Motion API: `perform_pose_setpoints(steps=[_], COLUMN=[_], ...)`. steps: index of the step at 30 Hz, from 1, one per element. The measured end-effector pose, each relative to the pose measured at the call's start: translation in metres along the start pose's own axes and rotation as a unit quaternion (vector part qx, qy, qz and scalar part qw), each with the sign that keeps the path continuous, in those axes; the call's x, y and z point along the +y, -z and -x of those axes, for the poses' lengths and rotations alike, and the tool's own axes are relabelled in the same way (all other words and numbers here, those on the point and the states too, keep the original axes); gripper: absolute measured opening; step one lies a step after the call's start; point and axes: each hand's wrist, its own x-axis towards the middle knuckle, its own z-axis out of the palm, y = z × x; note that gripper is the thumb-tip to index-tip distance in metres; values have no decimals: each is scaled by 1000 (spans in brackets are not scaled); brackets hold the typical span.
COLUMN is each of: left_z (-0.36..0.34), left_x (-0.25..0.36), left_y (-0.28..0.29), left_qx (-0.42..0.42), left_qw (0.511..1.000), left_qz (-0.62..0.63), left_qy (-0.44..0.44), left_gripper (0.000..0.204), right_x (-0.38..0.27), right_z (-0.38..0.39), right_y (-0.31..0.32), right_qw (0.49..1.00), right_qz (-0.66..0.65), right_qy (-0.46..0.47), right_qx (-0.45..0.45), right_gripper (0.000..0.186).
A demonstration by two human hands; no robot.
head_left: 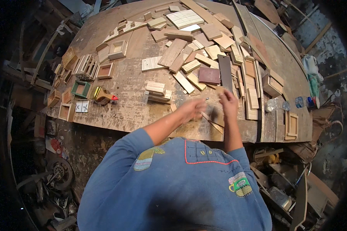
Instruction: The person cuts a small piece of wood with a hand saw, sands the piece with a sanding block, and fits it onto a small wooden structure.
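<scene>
My left hand [192, 108], blurred, reaches over the bench's front part with fingers closed round something small, perhaps the blue-tipped bit near its fingertips, too small to name. My right hand [228, 101] is raised beside it, fingers pinched; what they hold, if anything, I cannot make out. Below and between both hands lie thin wooden strips [214, 125]. Just beyond them sit a dark maroon block [209, 76], a long dark board [224, 70] and pale offcuts [184, 82]. A short stack of pale blocks [155, 89] stands left of my left hand.
The workbench [123, 115] carries small wooden boxes [105, 70], a green box [81, 88], a tape dispenser [102, 96] and many loose boards [172, 52]. Rightward are a dark rail [259, 131], clear plastic containers [274, 104] and another box [291, 125]. Clutter and a wheel [60, 173] lie below.
</scene>
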Motion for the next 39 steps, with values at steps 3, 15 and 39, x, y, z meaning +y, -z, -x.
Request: perform_pose_setpoints(steps=[3,15,39], left_z=[36,134,135], left_x=[-22,-33,-32], left_y=[19,75,84], left_qx=[-6,293,323], left_qw=[998,942,929], left_qz=[-47,-92,-81], left_qy=[28,-136,-162], left_gripper=[53,38,35], right_x=[4,9,26], right_z=[2,-4,4], right_y=[-49,-144,-149], right_qw=[993,966,943], right_qz=[49,92,134], right_qy=[43,122,217], right_qx=[-100,-210,-213], right_gripper=[28,25,19])
